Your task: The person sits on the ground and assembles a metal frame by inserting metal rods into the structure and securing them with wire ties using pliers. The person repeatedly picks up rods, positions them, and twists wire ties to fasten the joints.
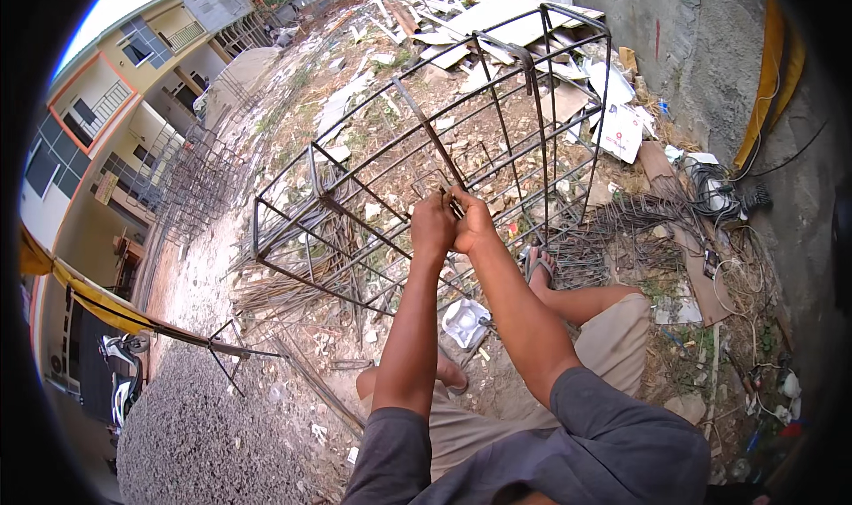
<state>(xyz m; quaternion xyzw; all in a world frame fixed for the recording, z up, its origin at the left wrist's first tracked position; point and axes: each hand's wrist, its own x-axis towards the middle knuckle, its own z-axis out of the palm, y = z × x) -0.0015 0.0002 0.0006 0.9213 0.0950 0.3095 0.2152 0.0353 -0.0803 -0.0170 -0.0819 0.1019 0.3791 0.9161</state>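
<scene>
Two hands meet at one joint of the rebar cage [426, 177]: our left hand [432, 227] and our right hand [473, 224] are pressed side by side, both clenched around something thin where a slanting bar [424, 123] crosses the frame. What we pinch is too small to tell for certain; it looks like tie wire or a small tool at the crossing.

To do this step well, we judge that we should keep both wrists close, hold the crossing steady with one hand and twist with the other, and pull the loop snug before the last turn so the bars cannot slide.

From our fingers [451, 201], the slanting bar runs up and to the left, away from us, its long axis tilted against the cage's own bars. The cage lies on its side on the rubble-strewn ground [293, 132], its long axis stretching from below and left of our fingers toward the upper right, with its open end facing the far grey wall [701, 70]. Beyond and right of the fingers lies a heap of bent stirrups [621, 230]; below them, between our knees, sits a crumpled white wrapper [465, 321].
</scene>
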